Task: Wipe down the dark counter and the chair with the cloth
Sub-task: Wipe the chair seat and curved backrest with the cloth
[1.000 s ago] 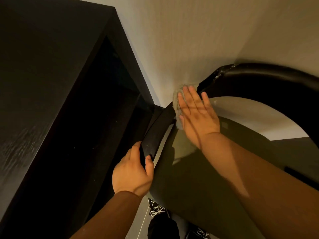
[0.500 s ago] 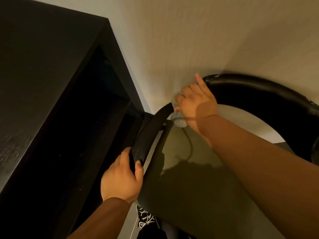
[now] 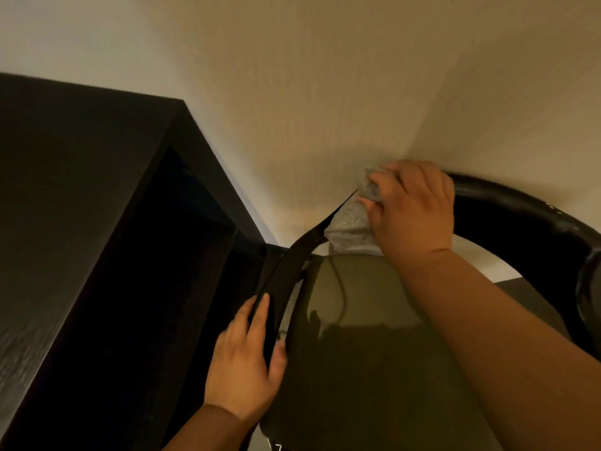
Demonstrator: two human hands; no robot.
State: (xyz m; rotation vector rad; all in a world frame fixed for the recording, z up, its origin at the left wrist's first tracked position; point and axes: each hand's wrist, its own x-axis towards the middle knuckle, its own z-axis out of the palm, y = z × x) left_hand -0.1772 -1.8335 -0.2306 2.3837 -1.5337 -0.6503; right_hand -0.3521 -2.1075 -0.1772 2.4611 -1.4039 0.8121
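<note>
The dark table (image 3: 81,222) fills the left side and stands against the pale wall (image 3: 325,92). Just right of it, the left hand (image 3: 244,369) grips the lower end of the black curved rail (image 3: 283,271) of the chair (image 3: 357,353), with the thumb on the inner side by the olive seat. Farther right, where the rail meets the wall, the right hand (image 3: 413,206) clutches the grey cloth (image 3: 353,219) in curled fingers, pressing it on the rail.

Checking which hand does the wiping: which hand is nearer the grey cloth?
Right. The right hand grips the grey cloth on the chair's back rim; the left hand holds the black armrest, lower and apart from the cloth.
</note>
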